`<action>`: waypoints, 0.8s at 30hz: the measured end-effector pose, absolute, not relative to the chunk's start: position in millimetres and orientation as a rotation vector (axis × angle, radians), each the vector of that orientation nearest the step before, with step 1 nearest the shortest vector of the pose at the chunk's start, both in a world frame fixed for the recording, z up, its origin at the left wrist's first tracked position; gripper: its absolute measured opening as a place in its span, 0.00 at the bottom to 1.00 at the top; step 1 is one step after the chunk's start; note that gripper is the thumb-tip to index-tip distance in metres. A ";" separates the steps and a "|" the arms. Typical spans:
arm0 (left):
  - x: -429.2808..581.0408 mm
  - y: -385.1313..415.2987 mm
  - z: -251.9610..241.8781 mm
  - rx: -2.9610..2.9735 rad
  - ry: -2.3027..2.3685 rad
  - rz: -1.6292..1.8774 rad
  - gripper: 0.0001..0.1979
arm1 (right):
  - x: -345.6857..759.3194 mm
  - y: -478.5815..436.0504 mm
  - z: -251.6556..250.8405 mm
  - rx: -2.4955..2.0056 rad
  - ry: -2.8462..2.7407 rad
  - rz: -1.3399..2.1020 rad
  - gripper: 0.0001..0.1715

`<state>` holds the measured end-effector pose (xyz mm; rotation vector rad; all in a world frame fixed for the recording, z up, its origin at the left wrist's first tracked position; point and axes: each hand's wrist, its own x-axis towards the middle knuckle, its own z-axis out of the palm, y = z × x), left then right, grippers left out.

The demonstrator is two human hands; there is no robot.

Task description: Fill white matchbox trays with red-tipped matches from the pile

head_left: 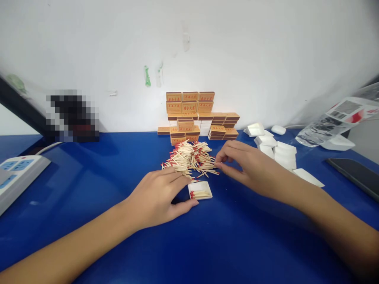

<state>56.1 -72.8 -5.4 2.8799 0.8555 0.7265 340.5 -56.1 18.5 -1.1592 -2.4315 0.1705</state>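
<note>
A loose heap of red-tipped matches lies on the blue table in the middle of the head view. In front of it is a small white matchbox tray, with a row of matches along its near side. My left hand curls around the tray's left end, its thumb at the near corner and its index finger at the far one. At the heap's right edge, my right hand pinches a match between thumb and forefinger; whether it has more than one is unclear.
Orange-brown matchboxes stand stacked against the wall behind the heap. On the right are white trays, a clear plastic wrapper and a dark phone. A white power strip lies at the left.
</note>
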 end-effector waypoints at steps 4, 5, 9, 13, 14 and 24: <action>56.9 -72.4 -4.4 2.867 0.871 0.727 0.14 | 317.7 -77.2 24.0 -1.107 -2.403 0.468 0.05; 57.1 -72.2 -4.2 2.866 0.866 0.733 0.14 | 312.7 -81.1 23.2 -1.090 -2.408 0.527 0.05; 57.9 -71.6 -4.4 2.856 0.844 0.731 0.12 | 301.6 -87.3 15.9 -1.033 -2.409 0.602 0.05; 58.4 -72.0 -4.6 2.859 0.843 0.733 0.11 | 300.2 -86.9 12.8 -1.044 -2.353 0.600 0.04; 58.4 -72.1 -4.4 2.858 0.845 0.732 0.11 | 300.3 -86.9 13.2 -1.052 -2.343 0.599 0.05; 57.7 -72.2 -4.7 2.886 0.851 0.748 0.13 | 309.1 -83.2 19.1 -1.045 -2.417 0.442 0.07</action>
